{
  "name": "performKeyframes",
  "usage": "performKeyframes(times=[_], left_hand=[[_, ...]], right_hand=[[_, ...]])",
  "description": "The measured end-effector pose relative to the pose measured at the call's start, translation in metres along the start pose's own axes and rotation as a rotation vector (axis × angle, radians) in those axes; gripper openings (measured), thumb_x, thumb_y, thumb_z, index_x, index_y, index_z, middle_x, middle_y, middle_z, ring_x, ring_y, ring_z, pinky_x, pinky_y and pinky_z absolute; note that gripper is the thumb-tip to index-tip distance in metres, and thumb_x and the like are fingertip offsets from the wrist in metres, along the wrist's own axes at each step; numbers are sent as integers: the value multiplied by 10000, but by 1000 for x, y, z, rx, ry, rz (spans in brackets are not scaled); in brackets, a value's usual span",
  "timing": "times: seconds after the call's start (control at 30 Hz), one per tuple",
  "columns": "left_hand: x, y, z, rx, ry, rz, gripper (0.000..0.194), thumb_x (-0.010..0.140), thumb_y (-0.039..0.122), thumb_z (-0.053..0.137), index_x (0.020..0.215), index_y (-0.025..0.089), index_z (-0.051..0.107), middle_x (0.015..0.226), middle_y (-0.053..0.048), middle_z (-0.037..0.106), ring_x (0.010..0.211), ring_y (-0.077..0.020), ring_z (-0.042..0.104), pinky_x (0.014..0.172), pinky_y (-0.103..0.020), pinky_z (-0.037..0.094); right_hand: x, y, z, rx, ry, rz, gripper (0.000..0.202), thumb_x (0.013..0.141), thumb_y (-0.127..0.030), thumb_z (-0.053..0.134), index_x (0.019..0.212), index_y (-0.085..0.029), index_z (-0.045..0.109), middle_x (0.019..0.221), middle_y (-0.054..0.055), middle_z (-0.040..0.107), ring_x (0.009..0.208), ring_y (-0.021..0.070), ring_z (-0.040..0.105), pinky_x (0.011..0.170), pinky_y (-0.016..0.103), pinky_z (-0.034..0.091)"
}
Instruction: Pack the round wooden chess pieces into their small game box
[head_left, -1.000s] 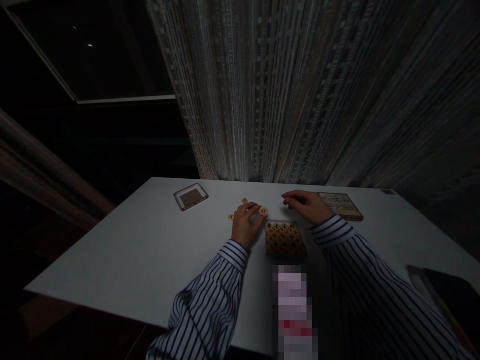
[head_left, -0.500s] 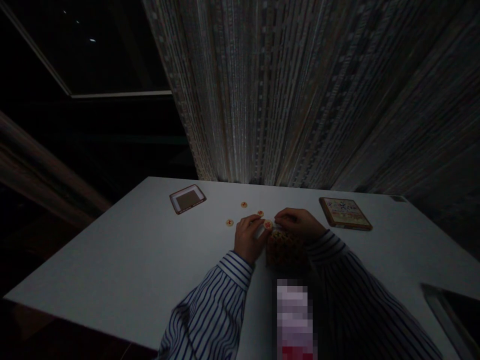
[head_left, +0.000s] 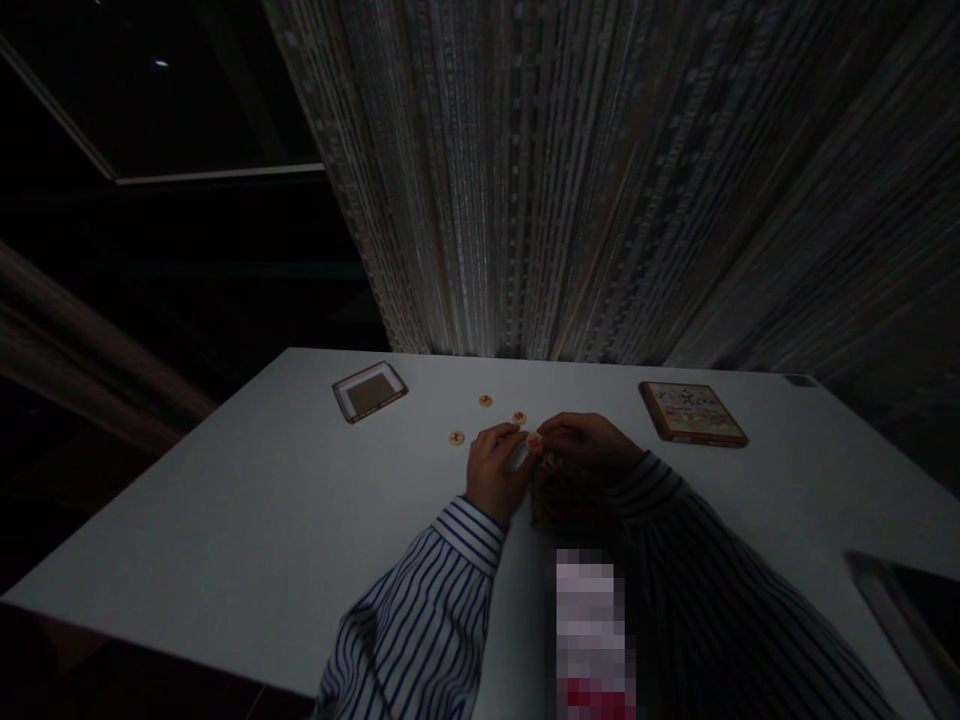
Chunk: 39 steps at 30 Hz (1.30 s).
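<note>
Between my two hands is a round Chinese chess piece (head_left: 534,442) with a red character. My left hand (head_left: 495,470) has thumb and fingers curled round its left side, with the thumb against it. From the right, the bent fingertips of my right hand (head_left: 589,440) meet the same piece. Just below the hands sits a dark block of stacked chess pieces (head_left: 566,497), partly covered by my right hand and sleeve. Loose pieces lie flat beyond my left hand: a red-marked piece (head_left: 519,417), a far piece (head_left: 486,400) and a left piece (head_left: 457,438).
On the white table (head_left: 262,520) an open box tray (head_left: 370,390) lies at the back left. A printed box lid (head_left: 694,413) rests at the right. A dark-framed object (head_left: 907,610) stands at the lower right. Striped curtains (head_left: 510,200) hang behind the table.
My right fingertips have moved left, closing the gap to the piece at my left thumb. My left hand holds nearly the same place. The view has shifted slightly.
</note>
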<state>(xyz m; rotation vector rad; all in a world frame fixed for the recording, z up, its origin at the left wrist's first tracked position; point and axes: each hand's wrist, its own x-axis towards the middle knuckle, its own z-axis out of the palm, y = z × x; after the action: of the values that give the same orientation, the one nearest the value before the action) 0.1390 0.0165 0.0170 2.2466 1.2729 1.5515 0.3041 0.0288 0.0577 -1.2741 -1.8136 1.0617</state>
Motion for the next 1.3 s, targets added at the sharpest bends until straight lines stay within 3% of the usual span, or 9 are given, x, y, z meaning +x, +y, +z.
performKeyframes(times=[0.3, 0.43, 0.57, 0.67, 0.9, 1.13, 1.3], left_hand=[[0, -1, 0, -258, -41, -129, 168, 760, 285, 596, 872, 180, 665, 913, -78, 625, 863, -168, 584, 786, -323, 488], [1, -1, 0, -460, -34, -325, 161, 775, 264, 553, 777, 166, 680, 832, -62, 650, 804, -149, 597, 748, -295, 486], [4, 2, 0, -617, -39, -576, 152, 697, 274, 616, 746, 148, 685, 731, -45, 672, 690, -139, 597, 671, -272, 482], [7, 6, -2, -678, -42, -692, 145, 633, 269, 660, 704, 148, 692, 664, -30, 671, 610, -123, 577, 616, -253, 472], [10, 10, -6, -733, -67, -788, 113, 567, 255, 696, 617, 154, 683, 527, 4, 622, 492, -93, 517, 513, -218, 434], [8, 6, -4, -808, -109, -820, 168, 551, 285, 709, 630, 142, 673, 529, 4, 616, 482, -88, 512, 501, -216, 429], [7, 5, -3, -830, -78, -848, 199, 550, 288, 716, 671, 136, 675, 555, -1, 626, 498, -84, 516, 510, -211, 423]], right_hand=[[-1, -6, -6, -130, 25, -26, 165, 682, -281, 589, 794, -176, 650, 728, 29, 702, 681, 161, 649, 643, 266, 513], [-2, -8, -8, -221, 12, -67, 164, 685, -275, 588, 796, -190, 674, 748, 17, 706, 699, 156, 648, 651, 254, 506], [-2, -9, -7, -308, 2, -95, 157, 702, -246, 571, 797, -210, 690, 753, 10, 710, 710, 159, 649, 658, 257, 501], [-2, -10, -6, -324, -15, -118, 160, 707, -239, 568, 807, -222, 692, 769, 8, 713, 717, 161, 651, 665, 265, 502], [0, -5, -2, -361, -16, -147, 168, 717, -228, 556, 820, -228, 688, 811, 10, 711, 742, 167, 649, 683, 288, 498], [-1, -5, -1, -361, -3, -143, 173, 731, -229, 540, 838, -204, 675, 772, 17, 701, 723, 157, 636, 678, 279, 484], [-1, -4, 1, -316, 29, -136, 162, 735, -238, 543, 840, -197, 659, 766, 17, 691, 711, 149, 628, 661, 277, 483]])
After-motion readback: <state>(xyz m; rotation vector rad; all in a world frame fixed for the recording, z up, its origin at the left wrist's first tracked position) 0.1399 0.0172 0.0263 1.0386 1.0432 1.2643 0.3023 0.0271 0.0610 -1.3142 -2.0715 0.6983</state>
